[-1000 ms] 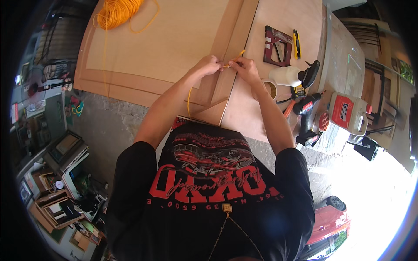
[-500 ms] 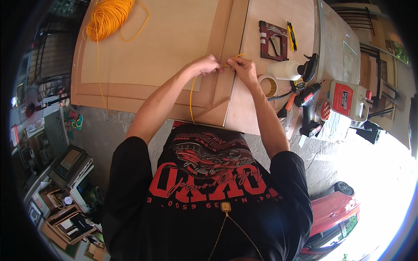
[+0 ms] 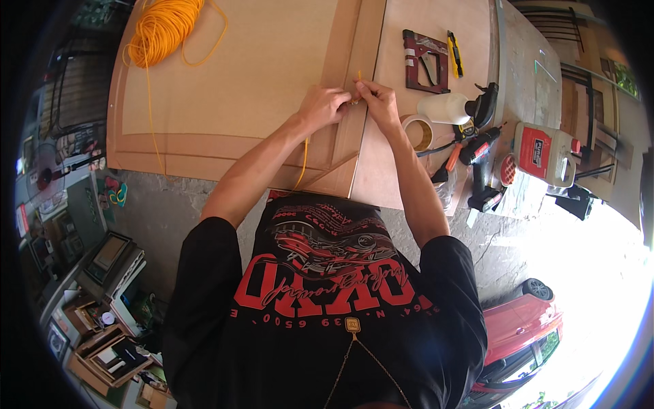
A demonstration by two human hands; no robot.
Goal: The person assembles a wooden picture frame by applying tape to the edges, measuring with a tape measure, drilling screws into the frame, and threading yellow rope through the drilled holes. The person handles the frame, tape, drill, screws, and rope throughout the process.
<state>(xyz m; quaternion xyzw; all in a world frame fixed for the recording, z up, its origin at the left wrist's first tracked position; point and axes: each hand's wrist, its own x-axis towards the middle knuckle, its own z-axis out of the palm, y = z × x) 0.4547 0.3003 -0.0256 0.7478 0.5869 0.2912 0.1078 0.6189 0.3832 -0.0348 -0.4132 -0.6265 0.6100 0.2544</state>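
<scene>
My left hand (image 3: 325,105) and my right hand (image 3: 378,102) meet over the right edge strip of a large brown framed panel (image 3: 231,82). Both are closed, their fingertips pinching a thin yellow cord (image 3: 304,158). A short end of it sticks up past my right fingers. Something small and shiny shows between the two hands, too small to name. From below my left wrist the cord hangs toward the panel's near edge. A bundle of the same yellow cord (image 3: 163,34) lies at the panel's far left, with a strand running down to the near edge.
Right of my hands lie a tape roll (image 3: 417,133), a white spray bottle (image 3: 443,109), a dark red corner clamp (image 3: 426,61), a yellow utility knife (image 3: 455,54), a drill-like tool (image 3: 482,144) and a jug with a red label (image 3: 543,155). A red car (image 3: 521,341) stands lower right.
My right hand has turned a little, and the cord's short end now points up rather than to the right. My left hand's fingers have shifted slightly right. The view has drifted slightly.
</scene>
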